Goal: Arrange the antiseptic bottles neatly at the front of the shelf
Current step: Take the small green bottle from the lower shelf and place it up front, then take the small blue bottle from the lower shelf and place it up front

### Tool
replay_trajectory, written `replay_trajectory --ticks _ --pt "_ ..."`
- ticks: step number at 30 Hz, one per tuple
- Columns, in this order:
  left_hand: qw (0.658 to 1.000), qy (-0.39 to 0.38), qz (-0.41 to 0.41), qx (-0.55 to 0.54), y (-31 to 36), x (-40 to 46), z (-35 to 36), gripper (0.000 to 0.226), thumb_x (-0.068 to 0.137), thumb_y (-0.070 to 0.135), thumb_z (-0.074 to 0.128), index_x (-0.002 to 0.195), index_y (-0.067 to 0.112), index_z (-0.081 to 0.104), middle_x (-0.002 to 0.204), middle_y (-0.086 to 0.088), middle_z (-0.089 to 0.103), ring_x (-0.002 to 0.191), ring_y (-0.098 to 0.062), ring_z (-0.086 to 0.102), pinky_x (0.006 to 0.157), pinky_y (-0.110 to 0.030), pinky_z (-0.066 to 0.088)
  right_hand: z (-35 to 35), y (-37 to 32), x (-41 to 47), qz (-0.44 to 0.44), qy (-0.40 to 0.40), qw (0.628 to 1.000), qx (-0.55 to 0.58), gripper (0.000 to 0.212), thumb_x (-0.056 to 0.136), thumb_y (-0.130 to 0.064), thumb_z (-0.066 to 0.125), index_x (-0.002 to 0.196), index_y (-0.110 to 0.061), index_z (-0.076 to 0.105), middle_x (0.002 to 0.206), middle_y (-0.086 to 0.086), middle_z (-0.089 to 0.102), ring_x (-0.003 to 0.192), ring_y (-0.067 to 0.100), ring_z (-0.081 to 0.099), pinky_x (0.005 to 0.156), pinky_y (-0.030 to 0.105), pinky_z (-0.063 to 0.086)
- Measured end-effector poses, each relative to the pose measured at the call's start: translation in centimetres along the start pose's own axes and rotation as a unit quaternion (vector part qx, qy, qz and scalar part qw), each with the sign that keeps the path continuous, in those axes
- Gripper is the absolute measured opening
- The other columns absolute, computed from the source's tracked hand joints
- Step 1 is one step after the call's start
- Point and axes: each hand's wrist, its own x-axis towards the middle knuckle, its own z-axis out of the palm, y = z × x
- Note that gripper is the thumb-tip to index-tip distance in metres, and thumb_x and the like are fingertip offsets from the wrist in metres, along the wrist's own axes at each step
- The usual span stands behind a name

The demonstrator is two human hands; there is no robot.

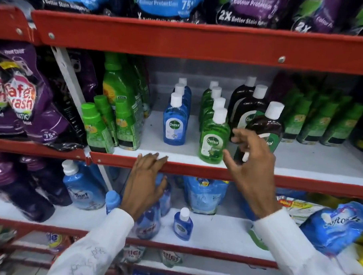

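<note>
On the middle white shelf (175, 153) stand three rows of antiseptic bottles with white caps. The blue row (175, 124) sits left and set back from the edge. The green row's front bottle (212, 141) stands at the red front lip. A brown row (262, 128) is to the right, its front bottle partly hidden by my right hand (252, 161). That hand hovers open, fingers spread, just in front of the brown bottle and right of the green one, holding nothing. My left hand (146, 177) rests flat on the red shelf lip, below the blue row.
Green-capped bottles (97, 129) stand left of the blue row, green pouches (322, 122) to the right. Purple detergent bags fill the far left. The shelf below holds blue bottles, pouches and one small blue antiseptic bottle (183, 224). A red shelf edge (201, 42) runs overhead.
</note>
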Motion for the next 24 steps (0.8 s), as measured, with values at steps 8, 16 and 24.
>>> replay_trajectory --ticks 8,16,24 --pt "0.999 0.002 -0.015 -0.048 -1.1 -0.2 -0.1 0.057 0.080 0.023 0.063 0.135 0.023 0.053 0.126 -0.004 0.059 0.124 -0.022 0.047 0.124 -0.043 0.015 10.7 8.2 -12.9 0.132 -0.339 0.931 0.017 0.055 0.063 -0.023 0.083 0.115 -0.019 0.063 0.107 -0.003 0.066 0.091 0.009 0.061 0.085 0.034 0.054" --pt "0.998 -0.025 0.007 -0.065 -1.3 -0.5 -0.8 0.060 0.080 0.021 0.062 0.139 0.022 0.049 0.128 -0.006 0.058 0.126 -0.021 0.045 0.122 -0.049 0.019 16.2 9.8 -15.9 0.199 -0.366 0.909 0.003 0.035 0.062 -0.032 0.079 0.094 -0.020 0.072 0.090 0.001 0.078 0.078 0.017 0.067 0.067 0.028 0.048" --pt "0.997 -0.039 0.029 -0.063 -2.4 -0.1 -1.2 0.079 0.067 -0.015 0.048 0.139 0.019 0.050 0.133 -0.009 0.058 0.128 -0.026 0.046 0.124 -0.044 0.015 8.3 2.5 -8.6 0.145 -0.263 0.953 0.048 0.039 0.053 -0.041 0.083 0.088 -0.025 0.073 0.074 -0.009 0.075 0.067 0.006 0.068 0.060 0.032 0.056"
